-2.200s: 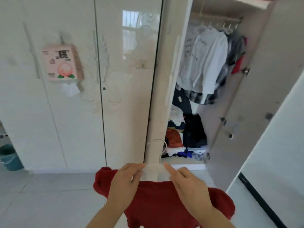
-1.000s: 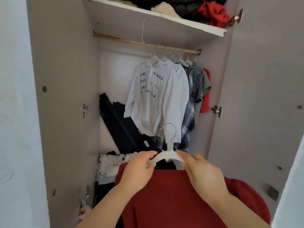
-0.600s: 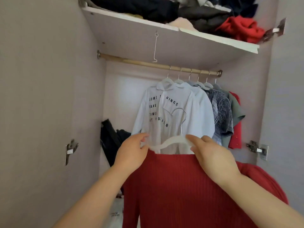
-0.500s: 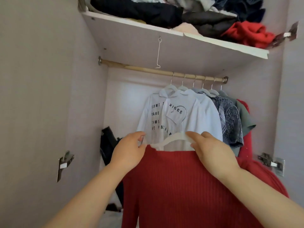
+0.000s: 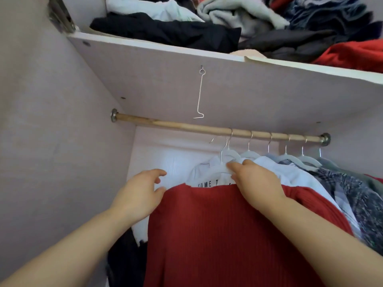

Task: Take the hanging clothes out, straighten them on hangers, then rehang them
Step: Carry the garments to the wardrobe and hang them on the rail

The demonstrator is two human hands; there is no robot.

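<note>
Red sweater (image 5: 228,224) on white hanger (image 5: 219,168), just under the wooden rail (image 5: 165,124), right hand (image 5: 257,181) curled round the hanger, left hand (image 5: 141,195) loose and half open, thumb touching the sweater, more shirts (image 5: 290,175) hanging on the rail

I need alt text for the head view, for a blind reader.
The right hand holds a red sweater on a white hanger, hook just below the wardrobe rod. The left hand is open beside the sweater. Shirts hang at right.

Wire hook (image 5: 200,96) under shelf (image 5: 269,96)
</note>
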